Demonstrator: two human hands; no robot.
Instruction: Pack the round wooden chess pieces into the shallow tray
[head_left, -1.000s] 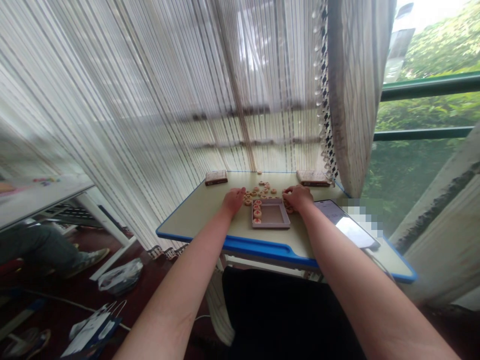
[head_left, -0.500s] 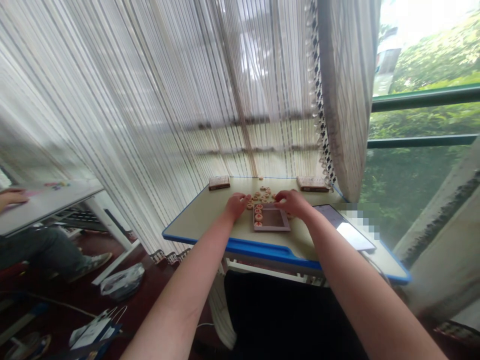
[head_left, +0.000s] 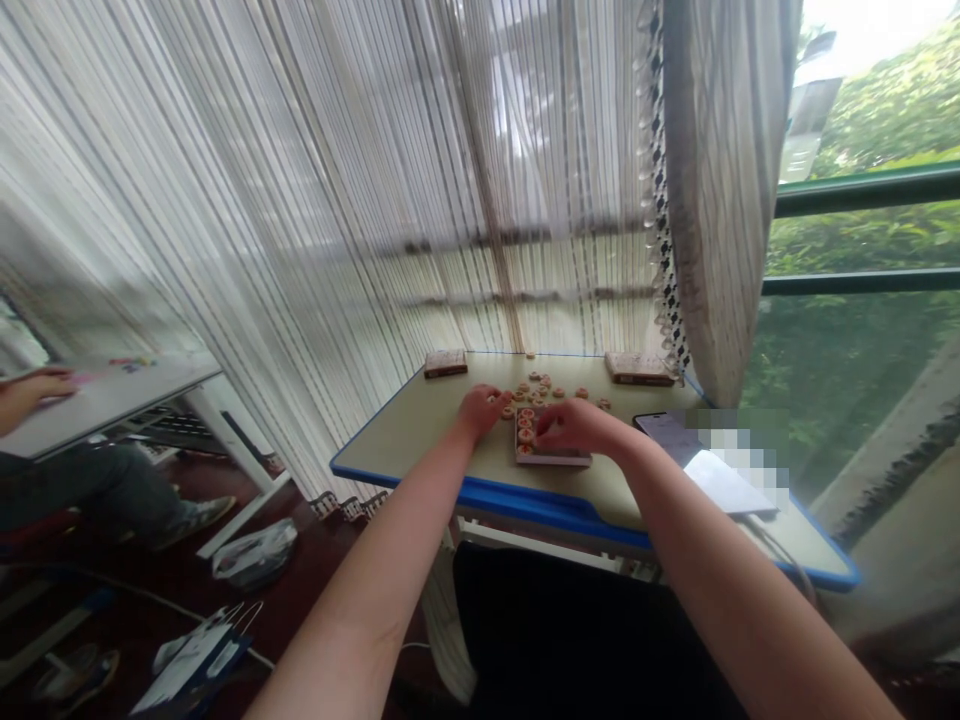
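Observation:
A small pink tray lies on a beige desk with a blue rim. A column of round wooden pieces with red marks fills the tray's left side. Several more such pieces are scattered on the desk behind it. My left hand rests curled on the desk at the tray's far left corner, touching loose pieces. My right hand lies over the tray with fingers bent and pinched toward the pieces inside; what it holds is hidden.
Two flat wooden boxes sit at the desk's far corners. A phone lies at the right. String curtains hang behind. At the left, another person's hand rests on a white table; bags lie on the floor.
My right hand has moved from the loose pieces right of the tray to over the tray itself. My left hand stays by the tray's far left corner. The view shifted slightly.

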